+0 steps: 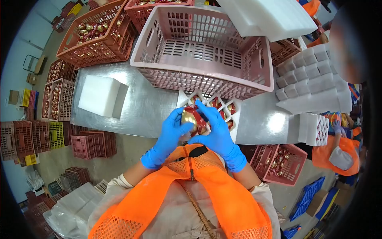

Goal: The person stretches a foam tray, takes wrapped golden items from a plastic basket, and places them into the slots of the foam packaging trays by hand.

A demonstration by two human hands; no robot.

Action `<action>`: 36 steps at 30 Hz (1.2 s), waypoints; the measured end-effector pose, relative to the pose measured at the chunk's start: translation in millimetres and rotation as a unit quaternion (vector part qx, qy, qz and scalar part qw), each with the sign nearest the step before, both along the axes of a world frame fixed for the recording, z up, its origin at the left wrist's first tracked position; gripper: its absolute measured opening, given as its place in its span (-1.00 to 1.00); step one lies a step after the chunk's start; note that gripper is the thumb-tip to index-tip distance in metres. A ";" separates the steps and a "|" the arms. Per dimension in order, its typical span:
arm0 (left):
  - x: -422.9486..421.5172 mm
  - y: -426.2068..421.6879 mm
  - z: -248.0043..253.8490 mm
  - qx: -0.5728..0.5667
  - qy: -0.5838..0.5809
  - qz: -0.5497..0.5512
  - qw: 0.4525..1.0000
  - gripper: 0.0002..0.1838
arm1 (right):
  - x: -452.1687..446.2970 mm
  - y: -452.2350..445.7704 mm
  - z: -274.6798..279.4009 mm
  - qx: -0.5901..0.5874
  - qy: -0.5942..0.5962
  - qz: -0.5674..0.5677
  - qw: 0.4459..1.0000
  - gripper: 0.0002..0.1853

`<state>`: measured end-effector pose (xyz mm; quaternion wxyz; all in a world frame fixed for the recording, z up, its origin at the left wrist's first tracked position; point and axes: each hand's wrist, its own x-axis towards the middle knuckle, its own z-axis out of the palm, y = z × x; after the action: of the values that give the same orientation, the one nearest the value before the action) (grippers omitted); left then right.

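Observation:
Close to my chest, my left hand (172,129) in a blue glove is closed round a gold and red foil-wrapped item (190,119). My right hand (217,131), also blue-gloved, has its fingers curved over the red side of the same item. Just beyond both hands, a white foam tray (235,119) lies on the metal table (153,109), with red and gold wrapped items in its pockets. The hands hide part of the tray.
A pinkish crate (203,73) stands beyond the tray. White foam blocks are at left (99,95) and right (318,81). Crates of wrapped items sit upper left (95,36) and below the table's right edge (278,165). A co-worker (338,153) is at far right.

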<state>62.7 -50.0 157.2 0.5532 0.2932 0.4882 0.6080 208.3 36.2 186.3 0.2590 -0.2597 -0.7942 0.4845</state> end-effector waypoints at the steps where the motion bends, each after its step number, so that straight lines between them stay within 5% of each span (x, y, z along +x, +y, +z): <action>1: -4.1 2.0 -3.0 -0.019 -0.132 0.003 0.991 -0.46 | 1.7 -2.7 -4.3 0.030 -0.014 -0.030 0.999 0.14; 3: 0.1 3.5 -10.7 -0.099 -0.355 0.101 0.924 -0.42 | 1.6 -3.6 -4.3 0.039 0.006 -0.087 0.995 0.21; 4: -2.1 2.5 -16.0 -0.105 -0.354 0.099 0.924 -0.42 | 1.5 -2.8 -5.2 0.053 0.024 -0.139 0.989 0.28; 6: -11.6 -2.2 -30.0 -0.023 -0.628 -0.014 0.778 -0.29 | 2.3 -6.9 -23.3 -0.023 0.057 -0.096 0.993 0.34; 8: -8.0 -5.6 -43.3 0.046 -0.649 -0.107 0.752 -0.21 | -5.7 -17.2 -26.2 -0.187 0.084 0.004 0.979 0.31; 10: 4.0 -4.0 -33.0 0.028 -0.481 0.004 0.876 -0.18 | -17.2 -27.6 -18.6 -0.190 0.110 -0.005 0.976 0.24; 12: 4.3 -12.0 -42.8 0.075 -0.508 -0.024 0.858 -0.23 | -24.9 -35.3 -22.4 -0.053 0.048 -0.033 0.997 0.19; 13: 5.6 -19.3 -40.5 0.017 -0.446 -0.021 0.895 -0.26 | -27.5 -38.8 -21.5 0.002 0.052 -0.061 0.997 0.04; 15: 9.1 -30.0 -35.7 -0.096 -0.314 -0.010 0.944 -0.29 | -22.9 -43.1 -27.9 -0.004 0.031 -0.083 0.996 -0.02; 18: 8.3 -27.7 -30.3 -0.098 -0.154 -0.058 0.982 -0.31 | -9.6 -45.6 -32.6 -0.026 -0.008 -0.104 0.994 -0.24; 20: -2.4 -25.3 -26.6 -0.118 -0.148 -0.053 0.980 -0.38 | 5.5 -43.7 -50.4 -0.140 0.021 -0.099 0.985 -0.36; 22: -8.9 -31.1 -33.8 -0.152 -0.012 -0.141 0.978 -0.48 | 21.1 -35.8 -61.5 -0.338 0.100 -0.145 0.925 -0.53; 24: -9.7 -37.6 -51.8 -0.129 0.077 -0.111 0.982 -0.55 | 35.3 -19.8 -56.1 -0.493 0.159 -0.143 0.843 -0.57; 27: -7.8 -32.0 -42.9 -0.122 -0.002 -0.060 0.991 -0.57 | 36.8 -13.2 -53.3 -0.489 0.194 -0.150 0.837 -0.60; 36: 15.5 -11.6 -12.0 0.020 0.178 -0.008 0.984 -0.52 | 19.2 -28.5 -44.1 -0.455 0.156 -0.161 0.862 -0.68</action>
<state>78.1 -61.6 145.2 0.4564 0.4114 0.5641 0.5515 227.5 7.7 142.2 0.3068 -0.3940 -0.3817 0.7778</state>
